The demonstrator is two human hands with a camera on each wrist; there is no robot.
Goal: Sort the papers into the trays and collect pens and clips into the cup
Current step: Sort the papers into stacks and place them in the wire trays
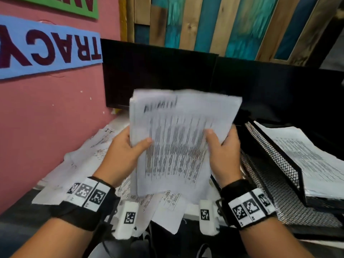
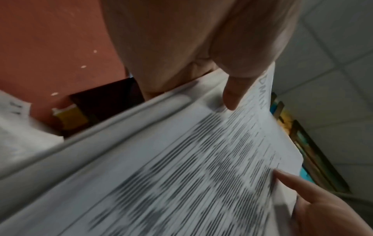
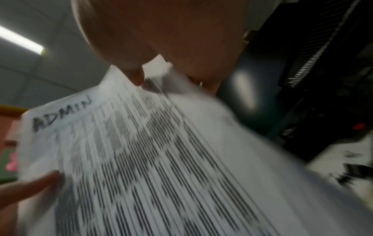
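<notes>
A stack of printed papers point(image 1: 178, 138) marked "ADMIN" at its top is held up above the desk by both hands. My left hand point(image 1: 128, 146) grips its left edge, thumb on the front sheet. My right hand point(image 1: 221, 146) grips the right edge, thumb on the print. The left wrist view shows the stack point(image 2: 181, 167) with my left thumb point(image 2: 232, 95) pressed on it. From the right wrist, the stack point(image 3: 141, 159) shows the handwritten label and my right thumb point(image 3: 137, 76) on its upper edge. Black mesh trays point(image 1: 275, 164) stand to the right. No pens, clips or cup are visible.
Loose printed sheets point(image 1: 87, 159) lie scattered on the desk under and left of the hands. The upper mesh tray holds a pile of papers point(image 1: 312, 159). Dark monitors point(image 1: 158, 75) stand behind. A pink wall point(image 1: 46, 118) borders the left side.
</notes>
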